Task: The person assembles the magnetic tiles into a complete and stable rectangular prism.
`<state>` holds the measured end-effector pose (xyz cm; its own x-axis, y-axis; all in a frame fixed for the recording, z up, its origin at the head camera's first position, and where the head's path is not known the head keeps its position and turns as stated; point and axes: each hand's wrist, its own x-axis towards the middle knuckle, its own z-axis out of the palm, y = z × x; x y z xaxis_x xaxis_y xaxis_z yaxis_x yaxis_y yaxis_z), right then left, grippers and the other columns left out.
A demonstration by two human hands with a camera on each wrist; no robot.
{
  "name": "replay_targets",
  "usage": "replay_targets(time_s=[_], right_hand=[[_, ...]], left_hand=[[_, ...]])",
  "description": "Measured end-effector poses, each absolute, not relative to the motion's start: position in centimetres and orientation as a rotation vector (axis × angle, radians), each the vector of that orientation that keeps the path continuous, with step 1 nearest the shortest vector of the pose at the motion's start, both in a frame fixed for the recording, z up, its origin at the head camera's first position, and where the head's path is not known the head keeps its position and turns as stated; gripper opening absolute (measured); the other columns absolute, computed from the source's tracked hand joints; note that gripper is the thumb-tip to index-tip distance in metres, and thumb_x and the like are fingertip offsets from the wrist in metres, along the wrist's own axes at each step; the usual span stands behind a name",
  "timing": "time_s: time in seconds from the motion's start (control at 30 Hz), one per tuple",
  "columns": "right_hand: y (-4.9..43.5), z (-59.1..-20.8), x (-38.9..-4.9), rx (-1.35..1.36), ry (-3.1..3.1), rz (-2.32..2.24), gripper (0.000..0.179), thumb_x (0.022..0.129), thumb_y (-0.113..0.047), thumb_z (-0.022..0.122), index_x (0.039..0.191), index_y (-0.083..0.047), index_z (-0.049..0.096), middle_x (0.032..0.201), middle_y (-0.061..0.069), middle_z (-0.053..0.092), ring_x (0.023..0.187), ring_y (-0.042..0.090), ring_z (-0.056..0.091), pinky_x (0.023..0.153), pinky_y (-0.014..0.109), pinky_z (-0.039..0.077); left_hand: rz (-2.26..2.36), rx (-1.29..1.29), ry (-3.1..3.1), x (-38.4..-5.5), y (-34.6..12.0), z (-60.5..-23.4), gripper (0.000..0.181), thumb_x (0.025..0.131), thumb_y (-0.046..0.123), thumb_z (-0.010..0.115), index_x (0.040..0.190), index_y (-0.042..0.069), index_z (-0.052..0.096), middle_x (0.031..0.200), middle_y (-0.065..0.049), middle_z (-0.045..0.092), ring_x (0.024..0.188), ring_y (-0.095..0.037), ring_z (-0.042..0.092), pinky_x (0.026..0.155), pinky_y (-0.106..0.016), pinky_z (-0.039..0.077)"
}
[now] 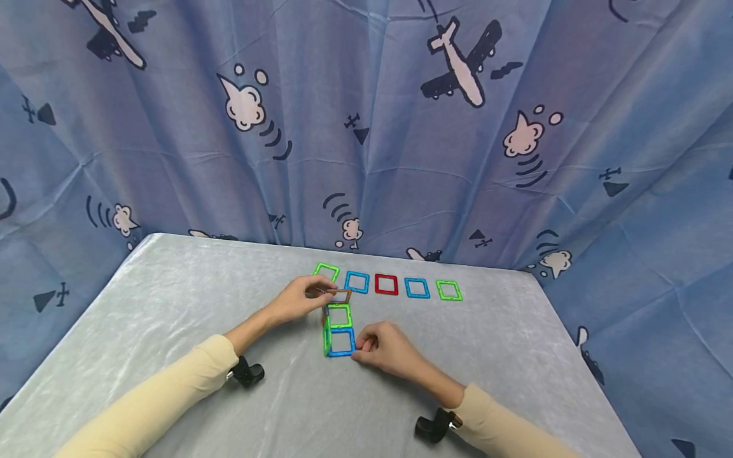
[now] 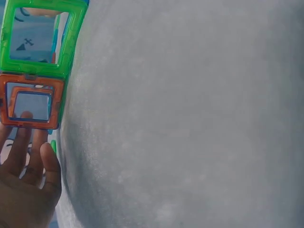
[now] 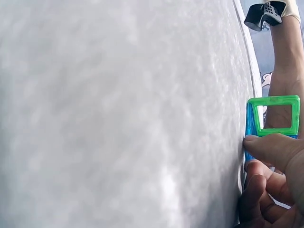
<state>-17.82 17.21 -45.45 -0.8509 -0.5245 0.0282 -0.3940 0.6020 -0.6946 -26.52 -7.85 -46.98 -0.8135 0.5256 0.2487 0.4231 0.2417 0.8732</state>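
Broadly, a blue fabric curtain (image 1: 366, 172) printed with airplanes and clouds hangs behind the counter (image 1: 189, 292), which wears a pale grey cloth. Two cream sleeves (image 1: 166, 388) reach in from the near corners, and a small black wrist camera (image 1: 247, 371) sits at each cuff.

The left hand (image 1: 294, 299) angles inward, palm down, its grip pinching a translucent orange square frame tile (image 1: 343, 291) upright at the far end of a small structure; it slightly overlaps the row behind. The right hand (image 1: 389, 348) comes from the other side, fingers curled, its grip holding the near corner of a blue square frame tile (image 1: 342, 354) lying flat.

Between them, a green square frame tile (image 1: 340, 327) lies flat against the blue one, and an upright green tile (image 1: 327, 343) edges the left. Beyond, five square tiles make a row: green, blue, red (image 1: 386, 293), blue, green.
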Motion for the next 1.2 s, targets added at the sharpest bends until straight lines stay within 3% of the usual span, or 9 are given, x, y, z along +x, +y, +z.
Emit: replay_targets(time_s=[0.3,0.67,0.9,1.2], right_hand=[[16.3,-45.7,-17.7,-0.772,2.651,-1.069,0.017,0.085,-0.008,0.083,0.076,-0.011,0.069,0.064,-0.009,0.058,0.058,0.003,0.05,0.054,0.022,0.044],[16.2,-45.6,-17.8,-0.77,2.635,-1.073,0.017,0.086,-0.01,0.083,0.078,-0.012,0.069,0.065,-0.008,0.058,0.059,0.004,0.051,0.054,0.022,0.043],[17.7,-44.8,-18.6,-0.715,2.554,-1.201,0.012,0.088,-0.013,0.082,0.086,-0.01,0.071,0.071,-0.004,0.061,0.06,0.01,0.052,0.053,0.023,0.043],[22.7,-44.7,-20.5,-0.669,2.501,-1.415,0.018,0.092,-0.01,0.078,0.105,0.0,0.071,0.081,0.005,0.064,0.066,0.015,0.055,0.055,0.023,0.043]], left_hand=[[1.657,0.909,2.406,-26.4,-7.8,-47.0,0.024,0.101,0.012,0.065,0.12,-0.002,0.069,0.115,-0.013,0.07,0.105,-0.028,0.066,0.094,-0.044,0.05],[1.701,0.912,2.374,-25.5,-7.8,-45.8,0.022,0.1,-0.001,0.062,0.118,-0.011,0.065,0.112,-0.024,0.068,0.106,-0.04,0.064,0.094,-0.053,0.049],[1.688,0.892,2.392,-26.2,-8.0,-46.9,0.025,0.102,0.013,0.064,0.121,-0.002,0.068,0.115,-0.013,0.07,0.107,-0.03,0.065,0.096,-0.046,0.049],[1.676,0.89,2.402,-26.1,-8.1,-47.0,0.024,0.102,0.015,0.065,0.121,0.001,0.069,0.114,-0.008,0.07,0.105,-0.025,0.065,0.093,-0.042,0.051]])
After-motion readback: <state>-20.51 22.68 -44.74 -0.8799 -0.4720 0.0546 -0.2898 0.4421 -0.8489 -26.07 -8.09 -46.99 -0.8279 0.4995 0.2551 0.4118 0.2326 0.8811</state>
